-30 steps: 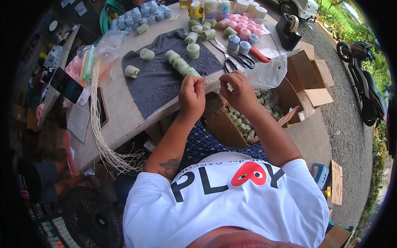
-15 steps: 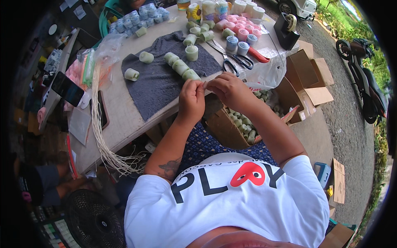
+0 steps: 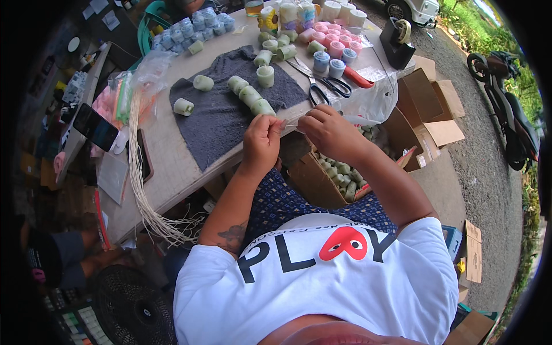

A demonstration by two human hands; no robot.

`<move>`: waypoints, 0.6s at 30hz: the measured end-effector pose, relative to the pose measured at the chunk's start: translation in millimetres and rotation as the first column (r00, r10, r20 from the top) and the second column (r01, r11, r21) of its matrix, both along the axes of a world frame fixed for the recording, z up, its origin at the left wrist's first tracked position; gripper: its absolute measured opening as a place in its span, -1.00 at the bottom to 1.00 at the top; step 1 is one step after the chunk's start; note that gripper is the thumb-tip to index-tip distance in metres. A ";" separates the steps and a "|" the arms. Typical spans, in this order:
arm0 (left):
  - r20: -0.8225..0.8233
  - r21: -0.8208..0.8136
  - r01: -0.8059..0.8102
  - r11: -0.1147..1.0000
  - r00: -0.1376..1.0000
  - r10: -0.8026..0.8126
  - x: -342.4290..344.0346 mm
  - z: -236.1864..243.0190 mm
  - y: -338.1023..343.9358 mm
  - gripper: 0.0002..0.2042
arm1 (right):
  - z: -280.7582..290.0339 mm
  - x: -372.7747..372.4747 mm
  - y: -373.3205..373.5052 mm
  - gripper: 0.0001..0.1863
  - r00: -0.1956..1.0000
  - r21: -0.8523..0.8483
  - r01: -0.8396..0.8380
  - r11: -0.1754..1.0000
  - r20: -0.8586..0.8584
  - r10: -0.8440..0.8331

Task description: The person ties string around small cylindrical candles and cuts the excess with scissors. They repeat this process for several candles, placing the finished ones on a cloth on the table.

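Note:
Over the table's near edge, my left hand (image 3: 263, 138) is closed in a pinch, and so is my right hand (image 3: 324, 131) just to its right. A thin white wick (image 3: 291, 125) runs between their fingertips; its ends are hidden in the fingers. Just beyond my left hand, a row of pale green candles (image 3: 249, 95) lies on a dark grey cloth (image 3: 198, 126). Another green candle (image 3: 265, 76) stands upright near the row. Two more lie at the cloth's left part, one of them a green candle (image 3: 183, 107) near its edge.
Scissors (image 3: 319, 83) with black handles lie right of the cloth, near blue candles (image 3: 321, 61) and pink candles (image 3: 336, 39). A bundle of white wicks (image 3: 138, 172) hangs off the table's left. Below the edge stands a cardboard box (image 3: 313, 179) of green candles. A tape dispenser (image 3: 398, 49) stands far right.
My right hand has moved slightly right, away from my left, and more of the thin wick shows between them. My left hand has shifted a little left. The candles stay in place.

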State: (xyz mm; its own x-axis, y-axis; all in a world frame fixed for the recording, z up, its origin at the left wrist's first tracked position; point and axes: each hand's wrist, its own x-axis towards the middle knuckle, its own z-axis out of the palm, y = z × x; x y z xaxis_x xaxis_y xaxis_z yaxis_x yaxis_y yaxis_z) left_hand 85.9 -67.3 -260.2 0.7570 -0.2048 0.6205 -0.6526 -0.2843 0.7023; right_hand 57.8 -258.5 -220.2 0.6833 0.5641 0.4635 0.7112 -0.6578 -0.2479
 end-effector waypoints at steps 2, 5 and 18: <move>-0.088 0.064 0.101 0.993 0.992 -0.096 -0.9 5.0 4.4 -0.92 | -6.0 -0.6 -1.1 -0.83 1.000 0.059 0.013 0.998 0.010 -0.014; -0.105 0.325 0.239 0.915 0.971 -0.216 3.9 28.0 28.6 -0.80 | -4.1 -7.8 -3.6 -0.87 0.997 0.148 0.059 0.987 -0.061 -0.050; 0.099 0.722 0.072 0.688 0.974 -0.205 35.8 62.7 35.8 -0.54 | -12.2 3.9 -12.8 -0.68 0.976 0.358 0.216 0.908 -0.118 -0.185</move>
State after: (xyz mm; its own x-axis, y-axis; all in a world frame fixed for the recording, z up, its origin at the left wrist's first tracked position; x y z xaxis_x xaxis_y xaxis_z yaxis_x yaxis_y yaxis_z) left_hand 121.6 -31.5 -197.5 0.5884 -0.7278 0.3521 -0.8076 -0.5506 0.2114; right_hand 61.7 -271.3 -232.5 0.8071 0.2121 0.5510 0.5419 -0.6366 -0.5487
